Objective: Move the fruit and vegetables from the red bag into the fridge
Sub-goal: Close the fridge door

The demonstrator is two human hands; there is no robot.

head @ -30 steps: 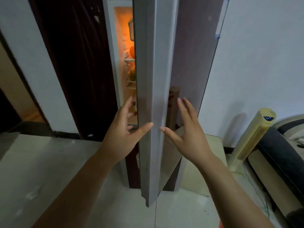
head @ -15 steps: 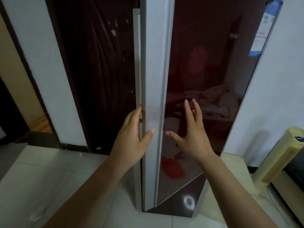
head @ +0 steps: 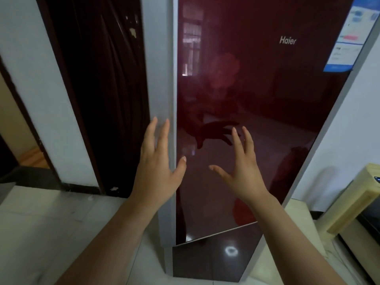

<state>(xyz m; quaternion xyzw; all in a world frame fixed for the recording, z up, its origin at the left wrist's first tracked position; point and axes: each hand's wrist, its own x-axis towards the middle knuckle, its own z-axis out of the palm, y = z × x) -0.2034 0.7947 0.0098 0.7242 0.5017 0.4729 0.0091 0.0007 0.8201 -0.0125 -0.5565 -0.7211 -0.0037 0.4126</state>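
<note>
Both hands are spread wide, fingers straight, holding nothing. The left hand (head: pixel 156 169) lies over the matte grey side strip of the fridge (head: pixel 162 79), though I cannot tell whether it touches, and the right hand (head: pixel 242 171) hovers before the door (head: pixel 257 99), a tall flat pane of glossy dark-red glass that mirrors the room and carries a silver Haier logo (head: pixel 287 40) and a blue-and-white label (head: pixel 345 38). A second ago that door stood ajar on a lit orange interior with shelves; now it sits flush and closed.
</note>
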